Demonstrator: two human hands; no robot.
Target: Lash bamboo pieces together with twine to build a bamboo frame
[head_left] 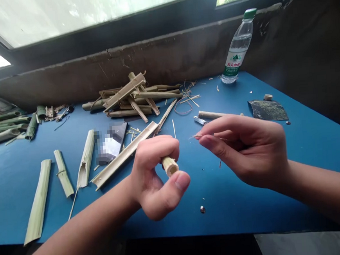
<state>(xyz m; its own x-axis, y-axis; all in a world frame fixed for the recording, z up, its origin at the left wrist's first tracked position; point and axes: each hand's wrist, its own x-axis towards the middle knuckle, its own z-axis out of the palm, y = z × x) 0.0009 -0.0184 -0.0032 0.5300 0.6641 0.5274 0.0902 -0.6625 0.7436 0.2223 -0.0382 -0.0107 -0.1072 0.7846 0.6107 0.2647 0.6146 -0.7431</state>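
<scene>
**Short bamboo segment (170, 166) clasped by left hand (153, 176)**

The segment is gripped between thumb and fingers, its cut end projecting toward the right hand (245, 153), by which a thin sliver (195, 136) is pinched between thumb and forefinger. A split bamboo strip (125, 152) lies on the blue surface (224, 213) just beyond the left hand, and a bamboo tube (211, 114) is seen beyond the right hand.
</scene>
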